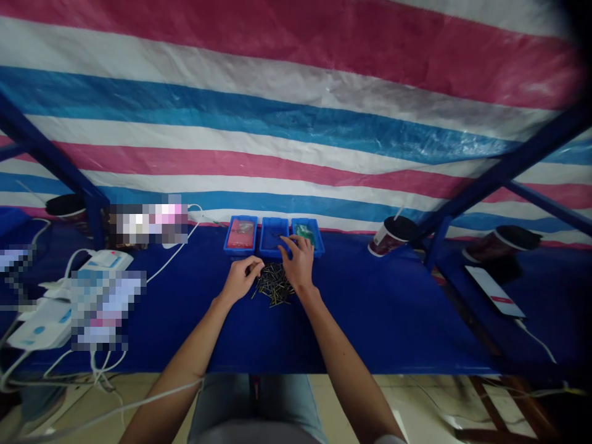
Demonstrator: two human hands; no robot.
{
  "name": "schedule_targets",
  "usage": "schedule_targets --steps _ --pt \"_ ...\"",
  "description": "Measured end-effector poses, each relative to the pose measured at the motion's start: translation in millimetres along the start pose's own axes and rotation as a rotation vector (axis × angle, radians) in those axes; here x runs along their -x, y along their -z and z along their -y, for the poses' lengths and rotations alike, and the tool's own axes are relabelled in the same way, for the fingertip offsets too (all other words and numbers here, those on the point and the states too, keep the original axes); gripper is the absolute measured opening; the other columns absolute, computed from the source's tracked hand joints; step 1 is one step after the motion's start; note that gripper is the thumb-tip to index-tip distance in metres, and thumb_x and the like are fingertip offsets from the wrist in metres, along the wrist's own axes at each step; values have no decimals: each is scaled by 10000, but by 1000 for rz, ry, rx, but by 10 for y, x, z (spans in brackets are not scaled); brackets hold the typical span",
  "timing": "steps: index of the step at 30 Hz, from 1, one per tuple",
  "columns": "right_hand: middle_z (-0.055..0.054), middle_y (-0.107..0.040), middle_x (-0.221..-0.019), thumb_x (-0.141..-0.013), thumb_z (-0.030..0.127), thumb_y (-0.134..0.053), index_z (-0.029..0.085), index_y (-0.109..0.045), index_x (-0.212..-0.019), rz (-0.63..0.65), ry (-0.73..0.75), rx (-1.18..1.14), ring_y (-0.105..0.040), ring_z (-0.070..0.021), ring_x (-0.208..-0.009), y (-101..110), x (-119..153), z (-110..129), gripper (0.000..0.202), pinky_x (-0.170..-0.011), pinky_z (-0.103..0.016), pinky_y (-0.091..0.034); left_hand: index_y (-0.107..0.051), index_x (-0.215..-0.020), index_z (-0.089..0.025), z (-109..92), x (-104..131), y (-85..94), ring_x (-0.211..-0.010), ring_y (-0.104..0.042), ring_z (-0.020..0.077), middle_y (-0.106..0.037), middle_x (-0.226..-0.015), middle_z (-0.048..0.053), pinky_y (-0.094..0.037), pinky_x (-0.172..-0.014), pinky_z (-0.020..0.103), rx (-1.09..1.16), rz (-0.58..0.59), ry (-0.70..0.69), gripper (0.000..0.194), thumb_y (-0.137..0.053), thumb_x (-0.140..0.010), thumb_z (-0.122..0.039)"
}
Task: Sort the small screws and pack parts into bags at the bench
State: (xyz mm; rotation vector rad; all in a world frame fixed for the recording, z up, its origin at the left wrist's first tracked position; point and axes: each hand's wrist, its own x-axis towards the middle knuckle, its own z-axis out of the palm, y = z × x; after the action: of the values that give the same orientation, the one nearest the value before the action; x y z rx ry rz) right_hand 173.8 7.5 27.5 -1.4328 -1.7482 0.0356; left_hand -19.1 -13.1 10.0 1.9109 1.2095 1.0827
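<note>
A pile of thin dark and brassy pieces, like screws or pins, (274,285) lies on the blue table (370,308). At its left edge is my left hand (240,277), thumb and fingers pinched together; what they hold, if anything, is too small to name. My right hand (298,259) reaches over the pile's right side, fingers curved and apart at the front of the middle blue tray (274,225), near a small dark piece. Left of that tray stands a blue tray (240,251) with a pink packet (240,234); to its right, another blue tray (319,245) holds green material (304,232).
A dark-lidded cup (392,237) stands at the back right, and another cup (497,243) with a phone (494,292) farther right. White power strips (46,324) and cables fill the left side. A striped sheet (277,123) hangs behind.
</note>
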Motion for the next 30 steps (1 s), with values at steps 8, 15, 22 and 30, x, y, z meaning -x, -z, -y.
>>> schedule_targets --steps 8,15,22,30 --pt "-78 -671 -934 -971 219 -518 210 -709 -1007 132 -6 -132 -610 -214 -866 178 394 -303 195 -818 -336 -438 -657 -844 -170 -1 1 8 -561 -535 115 -632 -632 -19 -392 -604 229 28 -29 7 269 -539 -958 -384" --pt "-53 -644 -982 -928 145 -544 230 -733 -1004 340 -43 -294 -634 -176 -855 136 443 -509 220 -799 -288 -481 -657 -846 -172 33 -1 -5 -551 -519 113 -618 -624 -23 -383 -590 230 32 -48 31 267 -543 -955 -387" --pt "-53 -636 -964 -883 71 -559 207 -741 -919 375 -73 -285 -633 -167 -851 106 446 -555 231 -807 -285 -479 -662 -865 -175 60 -5 -15 -573 -555 125 -627 -633 -16 -406 -613 231 40 -30 44 276 -548 -952 -410" --pt "-45 -623 -944 -900 44 -516 192 -689 -890 385 -30 -243 -621 -160 -832 108 439 -536 228 -787 -272 -471 -665 -868 -172 46 -7 -18 -570 -551 132 -639 -636 -7 -406 -613 235 31 -16 36 299 -536 -953 -429"
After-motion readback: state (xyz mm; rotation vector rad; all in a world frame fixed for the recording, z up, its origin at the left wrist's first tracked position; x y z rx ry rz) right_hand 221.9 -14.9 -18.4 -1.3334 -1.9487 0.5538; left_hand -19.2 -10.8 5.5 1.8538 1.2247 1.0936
